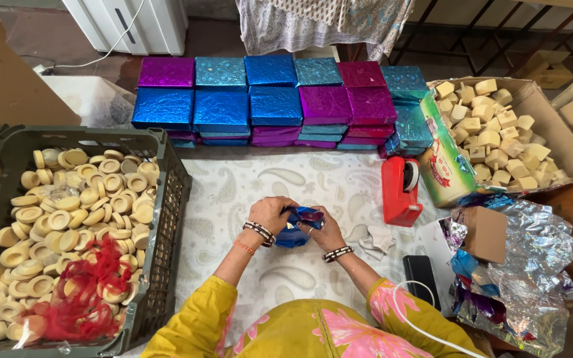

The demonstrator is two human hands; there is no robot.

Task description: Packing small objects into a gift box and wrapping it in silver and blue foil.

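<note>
Head view – left hand, right hand, each grip grasping blue foil parcel, bare cloth around

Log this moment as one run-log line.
left hand: folding blue foil | right hand: pressing same foil | red tape dispenser right | crate left

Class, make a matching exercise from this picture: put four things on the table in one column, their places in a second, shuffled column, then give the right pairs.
Things:
1. tape dispenser
2. round soaps
3. foil-wrapped boxes
4. blue foil packet

Places:
A. stacked in rows at the far edge of the table
B. between the left hand and right hand
C. in the dark plastic crate on the left
D. standing right of the hands, beside the cardboard box of cube soaps

Pairs: 1-D, 2-C, 3-A, 4-B
</note>
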